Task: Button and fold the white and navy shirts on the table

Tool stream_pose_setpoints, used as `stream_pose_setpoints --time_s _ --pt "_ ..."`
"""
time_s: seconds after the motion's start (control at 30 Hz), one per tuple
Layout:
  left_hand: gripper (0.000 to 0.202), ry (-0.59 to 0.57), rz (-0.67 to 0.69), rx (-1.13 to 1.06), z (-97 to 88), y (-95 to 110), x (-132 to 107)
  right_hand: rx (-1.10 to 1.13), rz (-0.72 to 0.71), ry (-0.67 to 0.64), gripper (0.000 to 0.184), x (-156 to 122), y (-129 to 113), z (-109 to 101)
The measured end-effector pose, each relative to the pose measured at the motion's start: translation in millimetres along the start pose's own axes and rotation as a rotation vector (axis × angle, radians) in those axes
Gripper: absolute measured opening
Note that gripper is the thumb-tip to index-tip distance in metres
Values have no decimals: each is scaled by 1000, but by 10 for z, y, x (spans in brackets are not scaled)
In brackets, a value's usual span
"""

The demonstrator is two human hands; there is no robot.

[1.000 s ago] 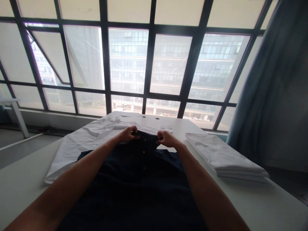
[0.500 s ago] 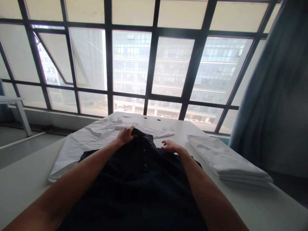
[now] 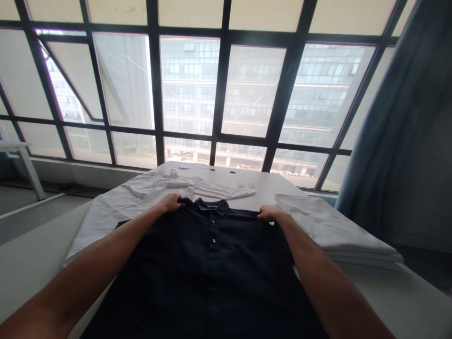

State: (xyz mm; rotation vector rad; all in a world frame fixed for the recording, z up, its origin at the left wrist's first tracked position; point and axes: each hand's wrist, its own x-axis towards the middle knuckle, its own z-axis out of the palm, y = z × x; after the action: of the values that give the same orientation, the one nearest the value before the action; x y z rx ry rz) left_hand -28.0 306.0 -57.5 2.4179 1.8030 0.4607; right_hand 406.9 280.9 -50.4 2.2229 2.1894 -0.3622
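- One white worktop [image 3: 268, 188] bears everything (a folded white stack [image 3: 335, 230] to the right, a crumpled white shirt [image 3: 176, 187] beyond).
- A navy button-front shirt [image 3: 208, 278] lies spread, long axis running straight toward the person, collar farthest.
- Left hand [image 3: 170, 203] and right hand [image 3: 271, 213] clamp its shoulders either side of the collar, the left hand nearer it.

Daylight pours through the big window [image 3: 190, 84], flat and hazy, leaving the room side dim and the navy shirt [image 3: 212, 282] almost black, its folds lost. The window bars bow toward the frame's edges, and the curtain [image 3: 395, 141] sits soft in shade.
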Motion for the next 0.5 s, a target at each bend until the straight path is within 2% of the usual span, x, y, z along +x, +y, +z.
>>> stream_pose_setpoints --time_s 0.13,0.2,0.3,0.37,0.43,0.5 --pt "29 146 23 58 -180 255 99 -37 27 72 22 -93 92 -206" --pt "30 268 42 93 -319 378 122 -41 14 134 28 -163 143 -293" --pt "32 466 81 112 -559 518 183 -22 -1 338 32 -257 208 -445" --pt "36 554 72 105 -695 587 286 -7 30 506 33 -269 215 -562" --pt "38 587 33 116 -763 644 444 12 88 631 34 -217 181 -666" --pt "40 575 -37 145 -736 678 612 42 154 701 34 -117 124 -721"
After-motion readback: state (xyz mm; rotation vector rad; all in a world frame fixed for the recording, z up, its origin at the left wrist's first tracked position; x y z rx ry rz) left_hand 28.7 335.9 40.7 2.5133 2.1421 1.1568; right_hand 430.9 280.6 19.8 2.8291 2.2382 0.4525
